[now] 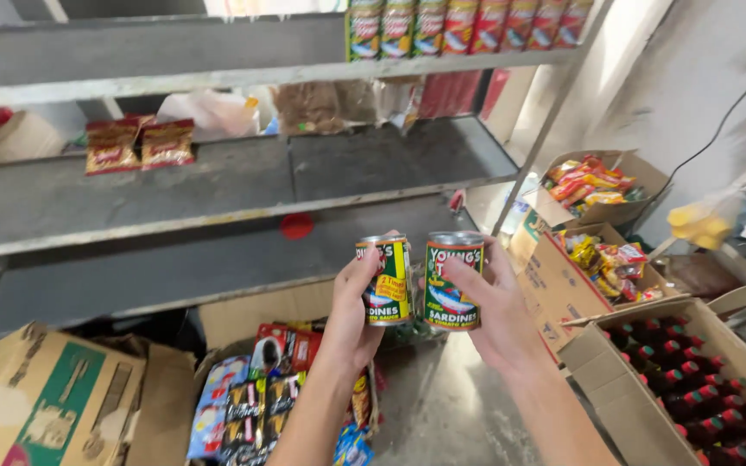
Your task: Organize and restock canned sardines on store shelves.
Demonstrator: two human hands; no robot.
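Head view: you've got a can in each hand, both upright and almost touching, held out in front of the grey shelf (218, 194). Left hand (351, 315) has its fingers wrapped round the left can (386, 280); right hand (494, 302) grips the right can (453, 280) the same way. More cans (468, 26) line the top shelf, up and right. Open boxes (684, 380) crowd the floor below.
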